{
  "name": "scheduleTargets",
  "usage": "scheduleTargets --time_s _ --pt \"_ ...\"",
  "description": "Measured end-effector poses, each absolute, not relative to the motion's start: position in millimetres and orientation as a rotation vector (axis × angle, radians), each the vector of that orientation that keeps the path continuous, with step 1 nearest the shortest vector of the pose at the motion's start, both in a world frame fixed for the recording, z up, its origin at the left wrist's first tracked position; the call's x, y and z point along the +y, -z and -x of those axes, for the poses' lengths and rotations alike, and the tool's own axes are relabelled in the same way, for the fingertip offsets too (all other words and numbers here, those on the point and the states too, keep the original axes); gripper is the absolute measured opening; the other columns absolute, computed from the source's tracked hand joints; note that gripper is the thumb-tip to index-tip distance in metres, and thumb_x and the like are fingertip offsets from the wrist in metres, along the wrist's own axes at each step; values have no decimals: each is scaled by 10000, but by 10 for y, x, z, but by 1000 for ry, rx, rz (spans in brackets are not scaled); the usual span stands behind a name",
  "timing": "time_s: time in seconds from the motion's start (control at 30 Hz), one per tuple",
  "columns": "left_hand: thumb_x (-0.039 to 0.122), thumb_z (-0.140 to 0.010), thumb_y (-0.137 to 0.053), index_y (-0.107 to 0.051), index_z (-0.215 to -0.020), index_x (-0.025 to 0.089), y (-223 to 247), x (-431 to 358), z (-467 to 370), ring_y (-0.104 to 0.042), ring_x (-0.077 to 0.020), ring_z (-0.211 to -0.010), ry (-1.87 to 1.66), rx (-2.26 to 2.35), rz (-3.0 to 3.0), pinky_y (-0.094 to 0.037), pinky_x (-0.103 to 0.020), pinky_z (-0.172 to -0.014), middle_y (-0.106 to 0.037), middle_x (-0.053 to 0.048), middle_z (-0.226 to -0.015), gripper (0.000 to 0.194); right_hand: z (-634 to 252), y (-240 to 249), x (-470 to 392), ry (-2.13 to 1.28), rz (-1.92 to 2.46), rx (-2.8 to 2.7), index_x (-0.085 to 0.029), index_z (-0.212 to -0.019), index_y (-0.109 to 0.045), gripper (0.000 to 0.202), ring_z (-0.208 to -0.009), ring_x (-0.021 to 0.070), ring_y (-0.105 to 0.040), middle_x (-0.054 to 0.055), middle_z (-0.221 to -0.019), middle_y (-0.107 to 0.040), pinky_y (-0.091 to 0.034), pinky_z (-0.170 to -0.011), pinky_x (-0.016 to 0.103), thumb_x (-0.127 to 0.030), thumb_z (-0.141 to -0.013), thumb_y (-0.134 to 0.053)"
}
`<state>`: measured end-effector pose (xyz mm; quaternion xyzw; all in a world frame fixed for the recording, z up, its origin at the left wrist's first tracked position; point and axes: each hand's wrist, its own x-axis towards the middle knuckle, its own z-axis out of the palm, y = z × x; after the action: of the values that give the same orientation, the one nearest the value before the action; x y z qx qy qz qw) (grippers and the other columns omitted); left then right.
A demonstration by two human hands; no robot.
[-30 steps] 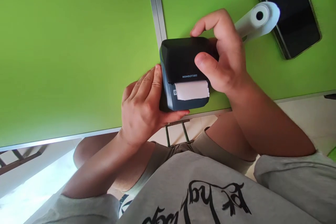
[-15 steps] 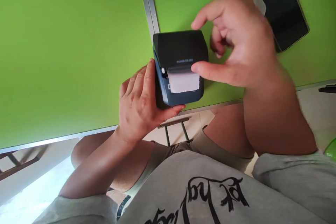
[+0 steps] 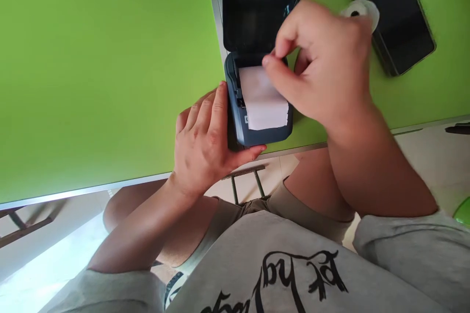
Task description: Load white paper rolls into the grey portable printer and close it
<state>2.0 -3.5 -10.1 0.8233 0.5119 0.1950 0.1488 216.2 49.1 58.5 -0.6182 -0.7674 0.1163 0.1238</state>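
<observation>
Printer: the small printer [image 3: 270, 135] sits on the green table [image 3: 110, 68], close to the edge nearest you and between your two hands.
Lid: the black lid [image 3: 251, 14] stands open, swung back over the far end of the printer; a small white part shows near its left side.
Paper: a white strip of paper [image 3: 265, 107] runs from inside the open printer toward you and lies over its front, its free end uneven at the right corner.
Left hand: your left hand [image 3: 201, 139] is open, its fingers side by side and laid along the printer's left side, the thumb stretched out across the near end.
Right hand: your right hand [image 3: 326, 66] is over the printer's right side, with thumb and forefinger brought together in a pinch just above the far part of the paper. The other fingers are curled in. You cannot tell from this view whether the pinch has hold of the paper.
Roll: a white roll [image 3: 368, 10] is beyond your right hand, which partly hides it; in this view it overlaps the left side of the phone.
Phone: the dark phone [image 3: 400, 17] lies slanted on the table, to the right of the roll, screen up.
Metal strip: a grey strip [image 3: 216, 5] crosses the table and passes behind the left side of the lid.
Clothes: you wear a grey shirt [image 3: 271, 234] with black lettering.
</observation>
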Motion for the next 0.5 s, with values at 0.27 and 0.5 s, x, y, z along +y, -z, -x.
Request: scheduleTargets --time_s 0.27,0.5 --pt "977 -835 -375 -414 -1607 118 58 -26 -18 -615 -423 -1308 -514 1447 -2359 -459 -516 -1029 -606 -227 -1501 1155 -2031 -740 555 -339 2003 -2566 -327 -1220 -719 365 -839 285 -689 41 -956 -759 -505 -690 392 -289 -862 -657" --pt "1019 -783 -375 -418 -1606 151 74 -15 -19 -602 -429 -1312 -512 1464 -2350 -450 -513 -1034 -610 -210 -1497 1197 -2078 -784 589 -552 1899 -2430 -313 -1179 -733 407 -971 306 -744 6 -1086 -798 -590 -858 497 -204 -792 -671"
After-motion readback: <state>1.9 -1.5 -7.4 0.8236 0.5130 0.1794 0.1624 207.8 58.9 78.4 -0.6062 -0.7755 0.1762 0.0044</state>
